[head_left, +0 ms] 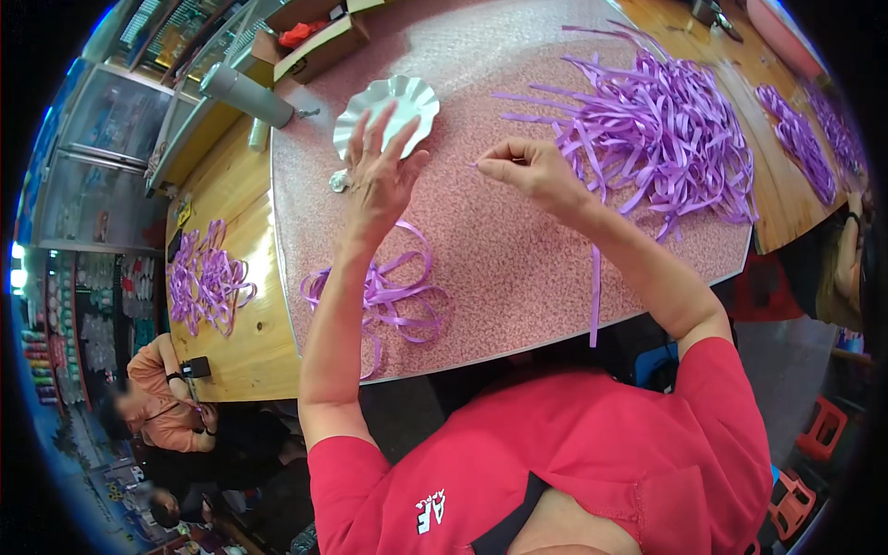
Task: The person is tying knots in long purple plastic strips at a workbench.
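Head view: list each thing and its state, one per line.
Left hand: open, fingers spread, raised over the table.
Right hand: pinched shut on a ribbon strip.
Ribbon pile: loose, tangled.
Looped ribbons: folded into loops, lying flat.
Foil dish: empty, upright.
Cardboard box: open.

From my remote seat, I could not tell whether the right hand (529, 173) pinched a ribbon end; anything between its fingertips was too small to make out. The left hand (379, 171) covered part of the silver scalloped dish (402, 100), and a small shiny object (339, 180) beside its wrist was too small to identify. The long purple strip (595, 296) disappeared behind the right forearm. The far ribbon piles (814, 139) blurred into the rim, and the desk (518, 268) hid my operator's lap.
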A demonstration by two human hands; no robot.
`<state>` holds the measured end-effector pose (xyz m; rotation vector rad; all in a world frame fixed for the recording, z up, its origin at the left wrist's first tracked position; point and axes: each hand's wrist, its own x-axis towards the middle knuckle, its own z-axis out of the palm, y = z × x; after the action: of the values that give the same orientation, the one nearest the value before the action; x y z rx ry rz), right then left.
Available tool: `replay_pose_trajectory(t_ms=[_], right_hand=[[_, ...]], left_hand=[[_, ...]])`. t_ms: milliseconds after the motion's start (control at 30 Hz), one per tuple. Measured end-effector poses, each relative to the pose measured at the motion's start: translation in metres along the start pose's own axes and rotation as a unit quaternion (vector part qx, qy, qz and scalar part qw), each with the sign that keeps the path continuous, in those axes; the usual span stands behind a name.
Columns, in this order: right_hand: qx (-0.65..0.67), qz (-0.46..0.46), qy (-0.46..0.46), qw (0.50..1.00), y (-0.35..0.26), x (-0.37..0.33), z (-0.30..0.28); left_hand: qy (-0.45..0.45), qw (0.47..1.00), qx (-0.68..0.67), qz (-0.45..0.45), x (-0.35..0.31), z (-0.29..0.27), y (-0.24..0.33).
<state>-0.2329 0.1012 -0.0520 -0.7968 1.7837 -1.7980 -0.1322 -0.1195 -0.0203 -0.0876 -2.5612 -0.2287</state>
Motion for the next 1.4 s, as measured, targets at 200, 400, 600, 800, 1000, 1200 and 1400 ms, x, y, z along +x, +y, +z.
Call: replay_pose_trajectory(t_ms=[200,400,600,800,1000,1200,1400], right_hand=[[0.263,0.175,-0.137,0.939,-0.018,-0.008,-0.012],[0.305,0.209,-0.203,0.907,-0.017,-0.014,-0.009],[0.284,0.235,-0.220,0.903,-0.015,-0.017,-0.005],[0.187,0.150,-0.166,0.957,-0.012,-0.020,0.005],[0.015,-0.050,-0.107,0.993,-0.014,-0.023,0.009],[-0.054,-0.152,-0.084,0.983,-0.011,-0.023,0.007],[-0.113,-0.222,-0.062,0.966,-0.011,-0.023,0.010]], left_hand=[[-0.030,0.985,-0.161,0.053,-0.005,-0.018,0.059],[-0.022,0.975,-0.207,0.074,-0.012,-0.023,0.068],[0.007,0.982,-0.106,0.155,-0.020,-0.020,0.066],[-0.012,0.993,-0.086,0.075,-0.030,-0.013,0.069],[-0.119,0.879,-0.396,-0.238,-0.035,-0.005,0.076],[-0.150,0.864,-0.435,-0.203,-0.037,0.001,0.074],[-0.110,0.840,-0.470,-0.247,-0.044,0.001,0.078]])
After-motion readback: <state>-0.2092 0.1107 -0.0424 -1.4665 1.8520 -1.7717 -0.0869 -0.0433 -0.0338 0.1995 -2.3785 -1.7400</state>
